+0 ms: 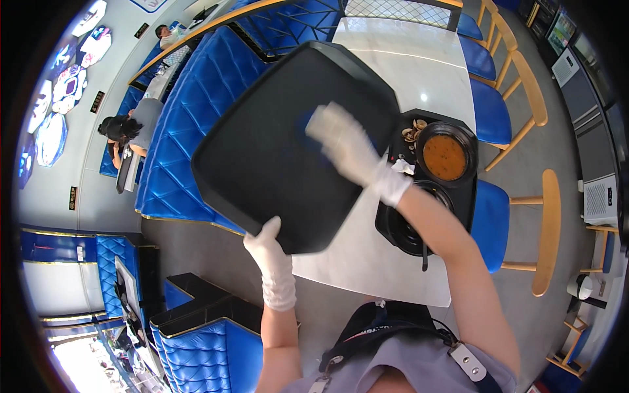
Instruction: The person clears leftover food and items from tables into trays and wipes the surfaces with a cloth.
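My left hand [270, 265], in a white glove, grips the near corner of a large black tray [260, 147], its thumb over the rim. The tray is raised and tilted above the table. My right hand [346, 147], also gloved and blurred, presses a blue cloth [306, 128] against the tray's face; most of the cloth is hidden under the fingers. Below my right forearm, a second black tray [432, 116] lies on the table. It bears a black bowl of orange-brown soup [444, 157], another dark bowl [405, 231], clam shells [413, 132] and a crumpled white tissue [403, 167].
The white marble-look table [403, 59] runs away from me. A blue quilted bench [196, 132] lines its left side, with blue-seated wooden chairs [491, 113] on the right. A black-topped partition [206, 304] stands at lower left. Beyond the bench sits a person [142, 118].
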Demonstrator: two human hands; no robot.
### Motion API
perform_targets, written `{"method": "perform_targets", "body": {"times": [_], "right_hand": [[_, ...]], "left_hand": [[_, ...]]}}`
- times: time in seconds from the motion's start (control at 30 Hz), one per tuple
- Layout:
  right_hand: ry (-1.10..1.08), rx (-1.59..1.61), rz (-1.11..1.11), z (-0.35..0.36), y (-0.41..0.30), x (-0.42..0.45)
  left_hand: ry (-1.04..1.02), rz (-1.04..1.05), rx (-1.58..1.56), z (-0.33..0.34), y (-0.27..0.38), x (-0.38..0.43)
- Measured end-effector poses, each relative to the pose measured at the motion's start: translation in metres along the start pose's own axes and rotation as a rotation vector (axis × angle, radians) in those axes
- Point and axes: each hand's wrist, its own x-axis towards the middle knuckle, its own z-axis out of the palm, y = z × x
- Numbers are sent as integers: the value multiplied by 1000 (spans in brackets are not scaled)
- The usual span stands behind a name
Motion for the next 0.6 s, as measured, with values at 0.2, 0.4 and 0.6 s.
{"method": "perform_targets", "body": {"times": [0.2, 0.4, 0.6], "right_hand": [[360, -43, 291, -13, 72, 62], [-83, 233, -248, 31, -103, 18], [226, -409, 327, -21, 67, 35]], "left_hand": [[-88, -80, 129, -18, -5, -39], [-59, 12, 175, -21, -15, -20], [-120, -58, 117, -16, -12, -39]]}}
